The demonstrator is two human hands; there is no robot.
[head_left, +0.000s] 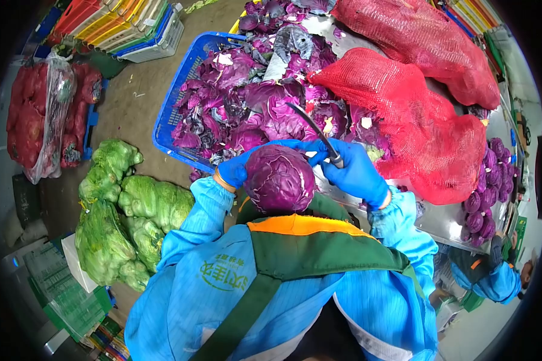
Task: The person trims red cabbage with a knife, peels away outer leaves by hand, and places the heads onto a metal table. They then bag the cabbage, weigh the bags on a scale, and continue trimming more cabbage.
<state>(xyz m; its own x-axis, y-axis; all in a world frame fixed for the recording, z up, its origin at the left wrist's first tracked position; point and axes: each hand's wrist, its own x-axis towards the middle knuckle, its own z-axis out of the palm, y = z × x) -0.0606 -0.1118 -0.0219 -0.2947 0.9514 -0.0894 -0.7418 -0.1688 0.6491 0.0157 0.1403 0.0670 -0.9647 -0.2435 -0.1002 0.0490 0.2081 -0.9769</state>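
A round red cabbage (pixel 280 178) is held close to my chest. My left hand (pixel 233 171), in a blue glove, is closed around its far left side, the fingers partly hidden behind it. In my right hand (pixel 356 173), also gloved in blue, is a knife (pixel 312 125) with a curved dark blade pointing up and left. The right hand's fingertips are right at the cabbage's right side. Just beyond both hands, loose purple cabbage leaves (pixel 247 114) are heaped in a blue crate (pixel 170 114) and over the metal table (pixel 445 198).
Red mesh sacks (pixel 397 114) lie on the table at the right, with several red cabbages (pixel 488 186) past them. Bags of green vegetables (pixel 114 222) stand on the floor at left. Stacked crates (pixel 126 27) are farther back. Another person (pixel 488 274) is at far right.
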